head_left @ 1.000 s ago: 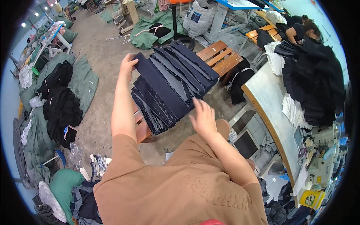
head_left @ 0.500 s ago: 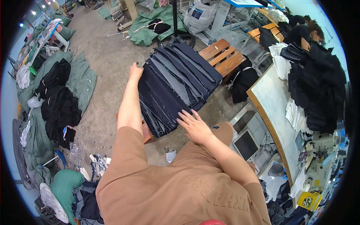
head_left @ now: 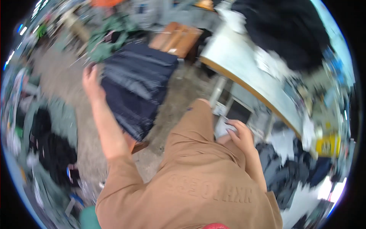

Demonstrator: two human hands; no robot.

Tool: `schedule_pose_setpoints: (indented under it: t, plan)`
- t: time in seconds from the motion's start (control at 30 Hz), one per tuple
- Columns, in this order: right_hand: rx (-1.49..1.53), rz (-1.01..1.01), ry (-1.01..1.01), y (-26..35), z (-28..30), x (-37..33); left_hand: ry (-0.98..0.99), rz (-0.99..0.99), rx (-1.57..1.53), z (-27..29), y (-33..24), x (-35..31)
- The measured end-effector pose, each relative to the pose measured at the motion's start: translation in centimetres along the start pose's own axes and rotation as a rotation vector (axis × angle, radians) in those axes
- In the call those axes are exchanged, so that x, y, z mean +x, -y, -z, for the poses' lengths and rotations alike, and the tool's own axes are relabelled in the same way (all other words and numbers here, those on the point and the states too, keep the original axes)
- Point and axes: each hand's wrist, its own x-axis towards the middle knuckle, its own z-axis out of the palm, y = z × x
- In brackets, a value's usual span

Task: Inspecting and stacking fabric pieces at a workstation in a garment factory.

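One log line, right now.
dark fabric stack: on wooden bench | left hand: by its left edge, contact unclear | right hand: away from stack | view: blurred

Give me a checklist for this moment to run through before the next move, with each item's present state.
1. Dark fabric stack supported by the wooden bench: ok.
2. Left hand at the stack's left side: ok.
3. Left hand gripping the cloth: cannot tell, motion blur.
4. Right hand on the stack: not ok, it is apart from it, off to the right.
5. Right hand empty: cannot tell, blurred against pale things behind.
6. View sharp enough to check cloth edges: not ok.
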Motion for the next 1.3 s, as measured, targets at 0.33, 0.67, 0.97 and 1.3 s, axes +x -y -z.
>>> schedule_pose_setpoints:
  t: [0.33, 0.67, 0.97, 1.3]
  plan:
    - [-0.26, -0.419, -0.572, -10.4, 4.1, -16.8, 1.136, 0.222, -0.274, -20.9, -5.9, -16.3]
    - [-0.64, -1.093, -0.786, -19.6, 3.4, -27.6, 1.291, 0.161, -0.216, -23.0, -9.4, -19.8]
    - [-0.275, -1.095, -1.07, -21.5, 5.7, -30.7, 1.262, 0.209, -0.208, -21.0, -9.5, -19.6]
    - [0.778, -0.282, -0.685, -3.9, 11.6, -18.8, 1.714, 0.174, -0.158, -25.1, -13.8, -27.9]
